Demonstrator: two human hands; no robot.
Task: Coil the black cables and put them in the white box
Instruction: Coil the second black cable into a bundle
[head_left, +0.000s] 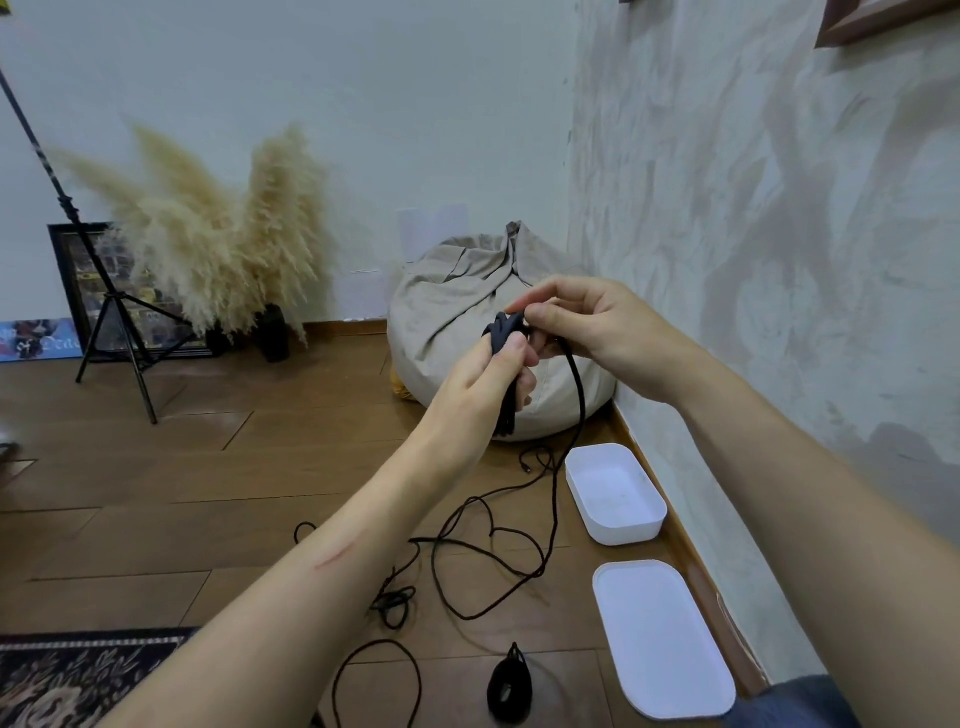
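Nearest us, by the wall, the white lid (665, 639) lay flat on the floor, off the box. Just past it, plenty of loose black cable (470, 546) sprawled over the boards in tangly loops, w/ one strand rising to the hands. Next, the white box (615, 493) sat open by the skirting, nothing in it as far as we could see. Up at the hands, the L hand (483, 374) had its grip wrapped round the bundle of coiled loops (506, 332), whose ends hung below the fist. The R hand (587, 322) pinched the strand right at the bundle's top.

Our call for a clean wrap: hold the L grip firm so no loops slip, feed w/ the R in even turns, shake kinks out of the floor slack, & size the coil to fit the box.

Beyond sat the bean bag (457, 301).
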